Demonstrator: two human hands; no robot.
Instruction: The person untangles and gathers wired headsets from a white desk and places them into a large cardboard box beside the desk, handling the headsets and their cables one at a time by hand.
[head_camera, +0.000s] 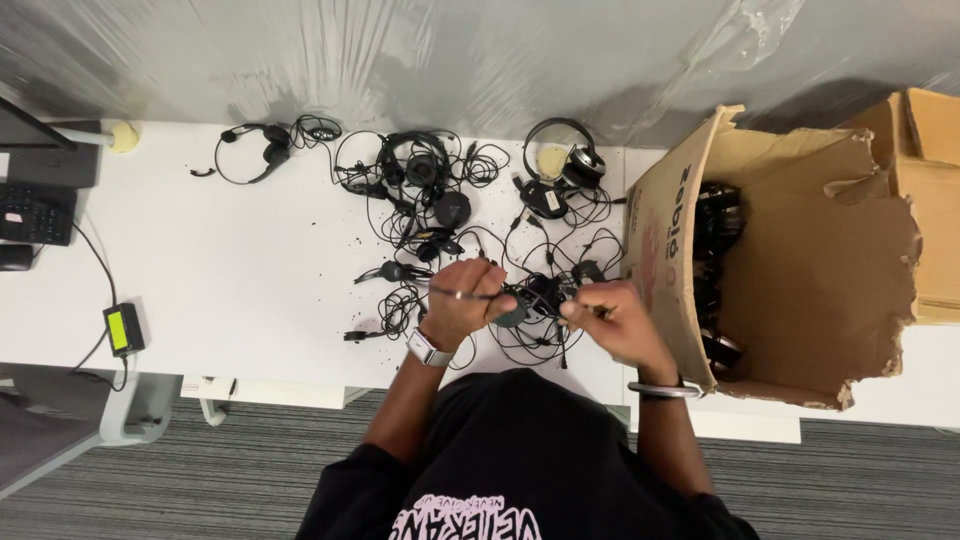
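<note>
A tangle of black headsets and cables (450, 215) lies across the middle of the white desk (260, 270). My left hand (462, 298), with a watch on its wrist, is closed around a black headset piece and its thin boom or cable. A little to the right, my right hand (612, 318), with a metal bangle on the wrist, pinches a black cable coming from the same headset (530, 300). Both hands hover just above the desk near its front edge, with looped wires hanging under them.
A torn cardboard box (800, 290) stands at the right, with several black headsets inside. A single headset (255, 150) lies apart at the back left. A keyboard (35, 215) and a small black device with a green label (123, 329) sit at the left. Black crumbs dot the desk.
</note>
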